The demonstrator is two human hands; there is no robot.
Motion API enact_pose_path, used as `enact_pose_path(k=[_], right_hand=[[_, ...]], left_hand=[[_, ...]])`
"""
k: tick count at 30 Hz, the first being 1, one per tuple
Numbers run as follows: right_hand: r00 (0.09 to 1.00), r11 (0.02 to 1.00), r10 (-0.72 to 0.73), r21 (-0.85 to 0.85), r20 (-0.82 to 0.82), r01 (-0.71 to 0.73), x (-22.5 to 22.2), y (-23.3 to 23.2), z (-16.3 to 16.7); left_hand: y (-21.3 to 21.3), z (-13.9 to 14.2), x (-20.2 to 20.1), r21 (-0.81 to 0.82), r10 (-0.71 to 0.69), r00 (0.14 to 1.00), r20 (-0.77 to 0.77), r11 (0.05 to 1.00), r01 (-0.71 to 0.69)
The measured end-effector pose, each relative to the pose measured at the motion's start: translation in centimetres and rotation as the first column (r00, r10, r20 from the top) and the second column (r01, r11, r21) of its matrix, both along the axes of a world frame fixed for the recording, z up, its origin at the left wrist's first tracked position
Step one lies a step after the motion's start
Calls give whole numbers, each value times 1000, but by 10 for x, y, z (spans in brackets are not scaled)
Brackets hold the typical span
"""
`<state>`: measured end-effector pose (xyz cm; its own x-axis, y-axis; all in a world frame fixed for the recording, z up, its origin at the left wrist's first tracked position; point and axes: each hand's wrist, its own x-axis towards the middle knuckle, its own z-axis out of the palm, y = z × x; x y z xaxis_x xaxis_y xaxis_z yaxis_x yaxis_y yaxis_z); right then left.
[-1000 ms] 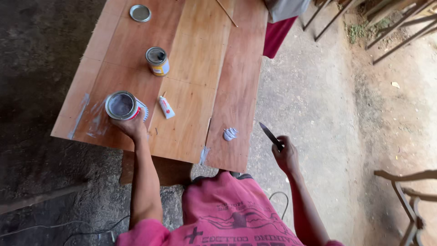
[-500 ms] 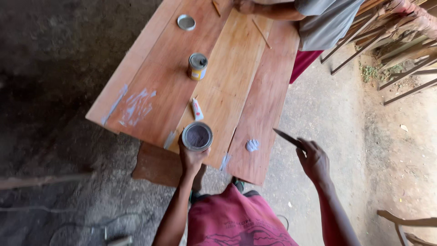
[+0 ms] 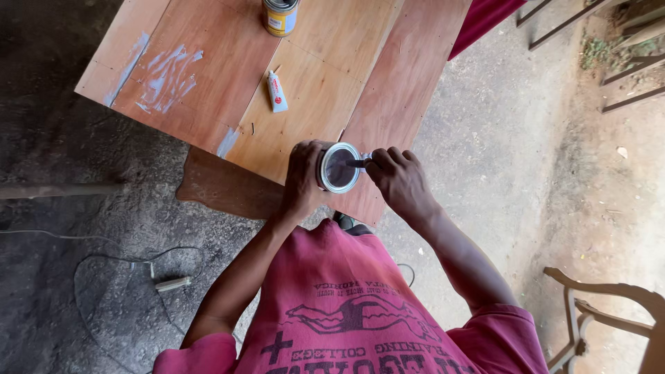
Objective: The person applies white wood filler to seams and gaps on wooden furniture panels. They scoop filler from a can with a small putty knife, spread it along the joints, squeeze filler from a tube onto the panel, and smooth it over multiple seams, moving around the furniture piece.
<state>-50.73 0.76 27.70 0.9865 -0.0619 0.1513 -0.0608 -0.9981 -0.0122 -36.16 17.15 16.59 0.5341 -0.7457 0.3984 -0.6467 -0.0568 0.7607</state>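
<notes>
The open tin [image 3: 339, 167] stands at the near edge of the wooden counter [image 3: 208, 62], close to the person's chest. All positions below are given relative to this tin.

Left hand [image 3: 303, 176]: wrapped around the tin's left wall, fingers curled against the metal, gripping it upright.

Right hand [image 3: 400, 181]: immediately right of the tin, fingers closed on the handle of a dark blade-like tool [image 3: 355, 164]. The tool's tip reaches over the rim into the tin's mouth; whether it touches the contents cannot be told, as the interior appears only as a dull grey surface.

Other items:
- A small white tube with a red mark [image 3: 277, 91] lies flat on the counter, beyond the tin and slightly left, well apart from it.
- A second can with a yellow label [image 3: 280, 15] stands farther beyond the tube, at the top of the view.
- Pale blue smears [image 3: 166, 73] mark the counter far left of the tin.
- A cable [image 3: 118, 266] lies on the floor, near-left of the tin.
</notes>
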Motion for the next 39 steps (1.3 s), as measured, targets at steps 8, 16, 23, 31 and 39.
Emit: enact_pose_path(k=[8, 16, 23, 31, 39], right_hand=[[1000, 997, -8, 77, 24, 7, -22, -25, -18], [994, 935, -62, 354, 93, 25, -35, -32, -35], [936, 499, -351, 844, -8, 194, -66, -50, -53], [894, 247, -441, 948, -74, 200, -91, -65, -66], [907, 252, -414, 948, -76, 195, -98, -64, -78]], left_hand=[[-15, -28, -16, -28, -28, 993, 118, 999, 32], [-28, -35, -23, -44, -94, 985, 146, 994, 101], [-31, -22, -25, -112, -49, 999, -14, 993, 47], [-47, -27, -29, -62, 8, 995, -96, 998, -14], [-62, -28, -38, -93, 15, 993, -117, 995, -26]])
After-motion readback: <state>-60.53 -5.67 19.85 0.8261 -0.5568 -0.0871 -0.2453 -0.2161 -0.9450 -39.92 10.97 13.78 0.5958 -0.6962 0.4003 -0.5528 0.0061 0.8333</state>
